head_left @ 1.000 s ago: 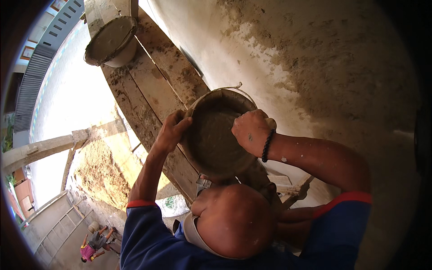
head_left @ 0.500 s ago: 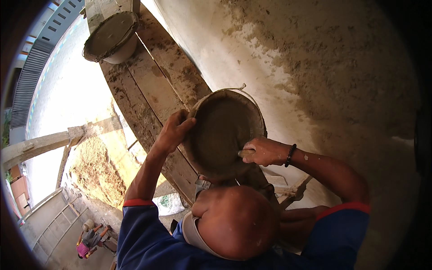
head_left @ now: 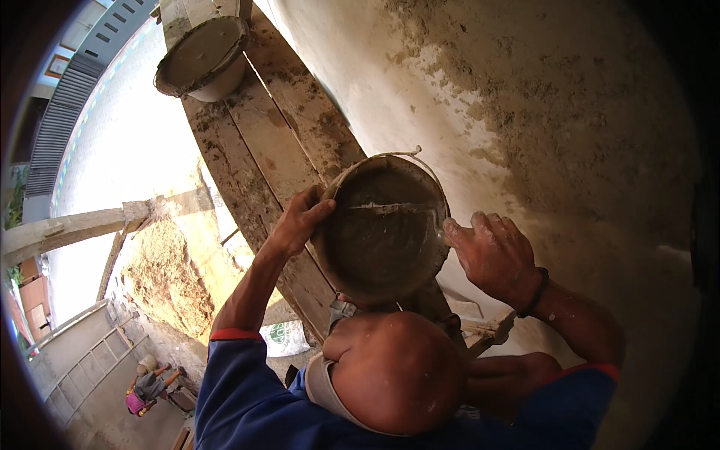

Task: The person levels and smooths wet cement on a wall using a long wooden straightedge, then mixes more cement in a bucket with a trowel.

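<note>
A round bucket (head_left: pixel 323 265) of wet grey mortar (head_left: pixel 367 251) is tilted toward me in front of my body. My left hand (head_left: pixel 294 223) grips its left rim, thumb over the edge and fingers around the outside. At the right rim, my right hand (head_left: pixel 496 256) is closed round the handle of a trowel (head_left: pixel 388 207). The trowel's thin blade edge stretches across the mortar, and the rest of the blade is sunk or smeared over. A thin wire bail (head_left: pixel 397 154) curves over the bucket's far rim.
Mortar-stained planks (head_left: pixel 262 146) run to the far left, carrying a second full bucket (head_left: pixel 219 84). A partly plastered wall (head_left: pixel 540 135) rises on the right. Down at the lower left are a wooden beam (head_left: pixel 71 231), a sand heap (head_left: pixel 165 277), a white sack (head_left: pixel 285 339) and another person (head_left: pixel 150 387).
My right hand has moved right and outward, from over the mortar to the bucket's rim. The trowel's blade edge now shows across the mortar. My left hand keeps its grip.
</note>
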Motion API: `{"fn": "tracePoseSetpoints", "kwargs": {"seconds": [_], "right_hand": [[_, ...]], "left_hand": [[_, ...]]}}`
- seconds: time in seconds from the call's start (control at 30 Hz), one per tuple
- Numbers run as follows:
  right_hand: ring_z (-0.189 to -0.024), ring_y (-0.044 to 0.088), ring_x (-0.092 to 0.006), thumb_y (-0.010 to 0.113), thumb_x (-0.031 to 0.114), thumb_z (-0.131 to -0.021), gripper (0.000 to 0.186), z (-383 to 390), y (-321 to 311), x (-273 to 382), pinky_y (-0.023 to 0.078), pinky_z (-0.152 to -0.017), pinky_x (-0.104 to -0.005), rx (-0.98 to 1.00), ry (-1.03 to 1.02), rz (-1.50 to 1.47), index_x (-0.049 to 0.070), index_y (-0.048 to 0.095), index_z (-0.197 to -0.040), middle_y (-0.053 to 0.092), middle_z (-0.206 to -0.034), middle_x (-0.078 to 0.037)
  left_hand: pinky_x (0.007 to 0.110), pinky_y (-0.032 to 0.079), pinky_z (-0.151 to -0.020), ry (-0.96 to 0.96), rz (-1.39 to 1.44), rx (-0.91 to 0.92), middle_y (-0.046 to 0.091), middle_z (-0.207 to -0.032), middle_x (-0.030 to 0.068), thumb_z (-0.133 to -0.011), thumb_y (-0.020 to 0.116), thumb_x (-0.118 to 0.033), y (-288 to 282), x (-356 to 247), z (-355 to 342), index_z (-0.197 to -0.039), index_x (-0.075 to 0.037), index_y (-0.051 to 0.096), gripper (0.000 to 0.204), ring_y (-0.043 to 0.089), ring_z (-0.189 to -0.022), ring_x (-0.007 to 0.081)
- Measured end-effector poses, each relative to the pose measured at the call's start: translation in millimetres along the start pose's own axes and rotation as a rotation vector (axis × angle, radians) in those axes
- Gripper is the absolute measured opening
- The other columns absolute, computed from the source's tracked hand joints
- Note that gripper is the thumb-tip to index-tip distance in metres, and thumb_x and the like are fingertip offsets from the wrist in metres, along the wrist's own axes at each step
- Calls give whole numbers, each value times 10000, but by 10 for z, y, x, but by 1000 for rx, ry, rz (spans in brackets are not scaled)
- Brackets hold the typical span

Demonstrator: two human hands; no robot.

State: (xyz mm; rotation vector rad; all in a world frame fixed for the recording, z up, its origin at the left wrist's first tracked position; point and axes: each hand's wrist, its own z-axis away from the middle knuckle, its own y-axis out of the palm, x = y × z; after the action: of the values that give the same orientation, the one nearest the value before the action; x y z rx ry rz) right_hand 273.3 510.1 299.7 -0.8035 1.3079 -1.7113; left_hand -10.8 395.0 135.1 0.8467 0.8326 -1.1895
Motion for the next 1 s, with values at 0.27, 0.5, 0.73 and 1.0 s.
{"fn": "tracePoseSetpoints", "kwargs": {"seconds": [0.27,0.5,0.73,1.0], "right_hand": [[-693,631,-231,589,131,-760,219,-790,487,294,452,-609,-364,77,62,328,27,624,-950,633,-747,-103],[-639,639,-207,596,152,-725,89,-978,631,326,440,-536,-370,139,-308,266,72,634,-708,623,-628,-58],[-644,647,-214,583,161,-738,124,-843,679,274,445,-520,-374,203,-548,250,51,635,-765,630,-644,-65],[-626,639,-217,577,165,-760,117,-632,594,253,434,-517,-361,393,-636,206,61,628,-749,617,-612,-59]], "left_hand": [[243,409,-656,19,52,8,519,-837,-18,-888,636,-335,42,-47,13,-973,-3,567,350,455,-765,71],[253,437,-685,-37,-39,-21,558,-844,-3,-897,617,-276,9,-57,2,-986,-6,575,287,497,-771,80],[234,404,-645,29,104,-10,513,-798,-36,-884,627,-290,45,31,-22,-928,-47,557,256,465,-731,60],[230,416,-675,1,176,-22,539,-836,-25,-881,631,-291,-3,113,-24,-949,-46,563,263,484,-759,63]]}}
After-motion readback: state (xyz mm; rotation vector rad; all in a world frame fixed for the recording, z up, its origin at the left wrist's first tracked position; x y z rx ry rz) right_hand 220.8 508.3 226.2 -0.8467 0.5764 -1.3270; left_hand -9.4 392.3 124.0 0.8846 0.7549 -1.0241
